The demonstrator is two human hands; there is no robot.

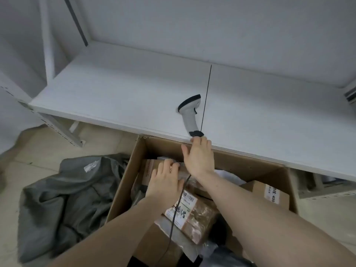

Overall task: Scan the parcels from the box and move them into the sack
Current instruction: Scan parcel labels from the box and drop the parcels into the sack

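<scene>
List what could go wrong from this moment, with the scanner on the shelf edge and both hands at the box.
1. The scanner lies with its handle end at the shelf edge, right hand just reaching it; a fumbled grasp could knock it into the box.
2. Its cable hangs across the parcels; lifting one could snag it.
3. The sack lies crumpled, so a parcel from the left hand may miss its opening.
</scene>
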